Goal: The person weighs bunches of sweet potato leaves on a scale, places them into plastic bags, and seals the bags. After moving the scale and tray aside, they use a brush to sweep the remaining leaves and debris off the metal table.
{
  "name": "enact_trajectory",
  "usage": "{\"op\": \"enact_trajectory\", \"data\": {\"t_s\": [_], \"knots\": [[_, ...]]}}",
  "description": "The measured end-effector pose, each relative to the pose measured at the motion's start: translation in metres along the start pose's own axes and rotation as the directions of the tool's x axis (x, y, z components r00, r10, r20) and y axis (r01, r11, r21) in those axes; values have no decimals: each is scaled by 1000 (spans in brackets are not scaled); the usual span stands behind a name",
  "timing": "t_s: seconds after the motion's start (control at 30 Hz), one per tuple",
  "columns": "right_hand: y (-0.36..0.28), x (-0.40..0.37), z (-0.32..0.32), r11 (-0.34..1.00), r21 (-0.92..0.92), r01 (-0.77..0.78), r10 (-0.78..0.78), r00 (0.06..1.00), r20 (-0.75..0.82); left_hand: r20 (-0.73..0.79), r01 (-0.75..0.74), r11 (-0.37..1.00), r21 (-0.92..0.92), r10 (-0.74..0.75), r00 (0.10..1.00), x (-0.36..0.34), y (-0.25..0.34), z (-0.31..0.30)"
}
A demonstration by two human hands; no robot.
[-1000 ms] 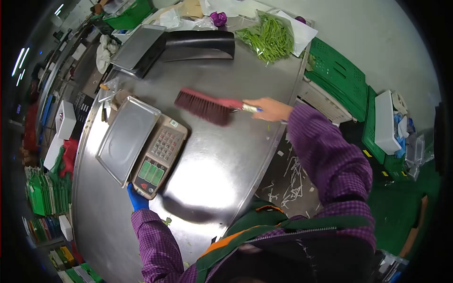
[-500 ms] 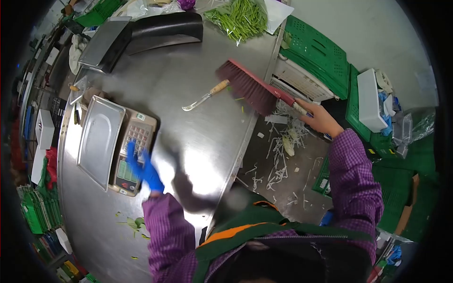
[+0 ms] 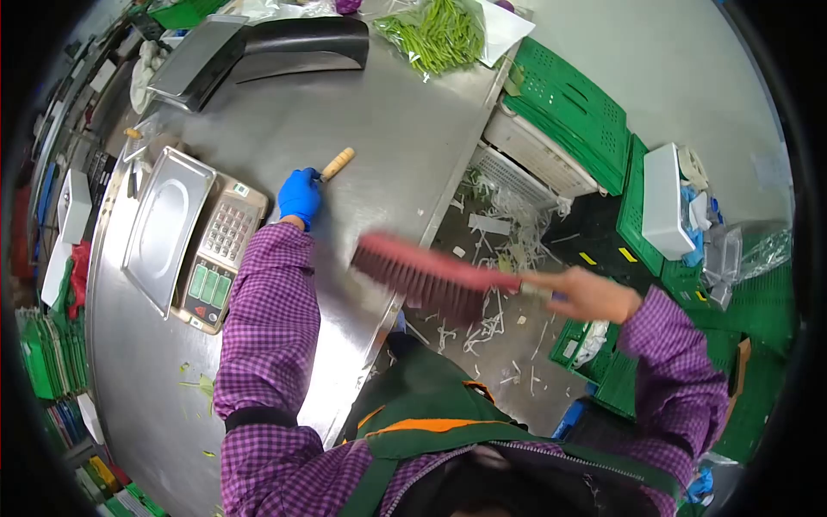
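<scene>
Brush (image 3: 422, 277) first: it hangs in the air at the near edge of the tabletop (image 3: 379, 129), red bristles down and blurred, partly over steel and partly over the floor (image 3: 538, 349), where pale scraps (image 3: 495, 317) lie scattered. My right hand (image 3: 586, 295) is wrapped closed around the end of its thin handle, out past the tabletop's edge. I judge the brush light, stiff along its back and soft in the bristles. Holding it at the handle's end gives reach but little downward pressure, and a hold nearer the head would steer it more firmly. My left hand (image 3: 300, 196), in a blue glove, is curled closed over a knife (image 3: 338, 162) lying on the tabletop just beside the scale (image 3: 215, 250). Only the wooden handle shows, and the blade is hidden under the glove. The knife looks rigid and light, probably slick on the shiny steel. The wooden handle is the safe place to take it.
</scene>
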State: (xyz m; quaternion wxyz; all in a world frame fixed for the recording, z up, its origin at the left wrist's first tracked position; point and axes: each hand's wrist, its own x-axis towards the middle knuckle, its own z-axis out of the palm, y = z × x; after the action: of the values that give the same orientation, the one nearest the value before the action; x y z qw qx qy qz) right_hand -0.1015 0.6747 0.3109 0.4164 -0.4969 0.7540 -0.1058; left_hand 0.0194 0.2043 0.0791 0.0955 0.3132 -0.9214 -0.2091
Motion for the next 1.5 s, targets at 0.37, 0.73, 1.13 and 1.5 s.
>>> {"op": "enact_trajectory", "data": {"t_s": [0.37, 0.73, 1.13, 1.5], "knots": [[12, 30, 40, 989, -73, -128, 107, 963, -246, -290, -117, 891, -440, -18, 957, -31, -6, -98], [-97, 74, 190, 909, 40, 414, -389, 880, -273, -354, 219, 730, -647, -542, 763, -390, -183, -249], [-214, 87, 322, 874, 141, 464, -461, 886, -60, -269, 340, 395, -853, -892, 362, -778, -169, -125], [-337, 257, 427, 886, -23, 463, -460, 873, -162, -257, 247, 329, -911, -924, 283, -849, -119, -111]]}}
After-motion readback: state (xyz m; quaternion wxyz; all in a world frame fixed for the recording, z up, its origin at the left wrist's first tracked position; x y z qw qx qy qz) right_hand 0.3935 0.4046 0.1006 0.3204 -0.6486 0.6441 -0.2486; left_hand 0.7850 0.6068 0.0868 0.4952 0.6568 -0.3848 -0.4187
